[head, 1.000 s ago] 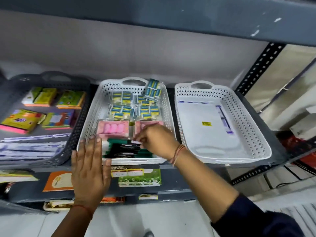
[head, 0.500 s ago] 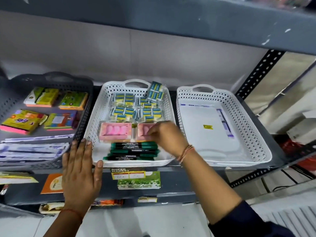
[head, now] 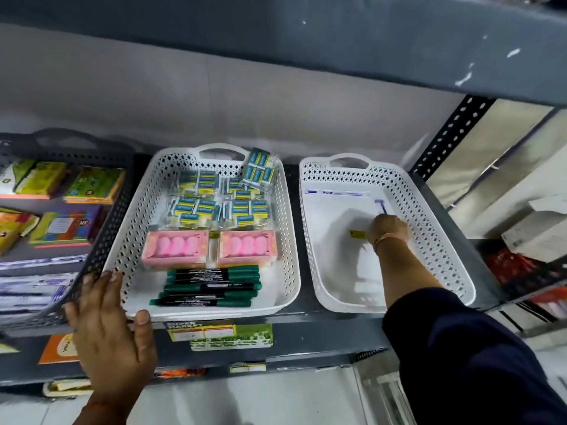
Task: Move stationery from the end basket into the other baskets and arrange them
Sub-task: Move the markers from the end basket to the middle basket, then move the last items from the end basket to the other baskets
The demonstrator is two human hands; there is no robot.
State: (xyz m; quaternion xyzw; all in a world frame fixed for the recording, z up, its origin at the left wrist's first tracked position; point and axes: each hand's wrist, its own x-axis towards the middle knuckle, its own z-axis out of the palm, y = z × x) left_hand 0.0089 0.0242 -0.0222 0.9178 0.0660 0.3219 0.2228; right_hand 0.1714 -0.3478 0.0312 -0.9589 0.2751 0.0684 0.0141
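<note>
Three baskets stand side by side on a grey shelf. In the white end basket (head: 445, 237) on the right lie flat white packets (head: 334, 207) with a blue strip. My right hand (head: 388, 230) reaches into it, fingertips on the packets near the strip; the grip is hidden. The middle white basket (head: 290, 228) holds blue-yellow eraser packs (head: 214, 205), two pink packs (head: 175, 248), and green markers (head: 211, 286) stacked at the front. My left hand (head: 110, 332) lies flat against its front-left corner with fingers spread. The dark grey basket (head: 104, 237) on the left holds colourful pads.
A shelf board (head: 276, 35) hangs close overhead. A perforated metal upright (head: 451, 139) stands right of the end basket, with boxes (head: 540, 231) beyond it. Price labels (head: 221, 332) are stuck on the shelf's front edge. More items show on the lower shelf.
My right hand left the markers in the middle basket and moved right into the end basket. My left hand slid up onto the middle basket's front-left corner.
</note>
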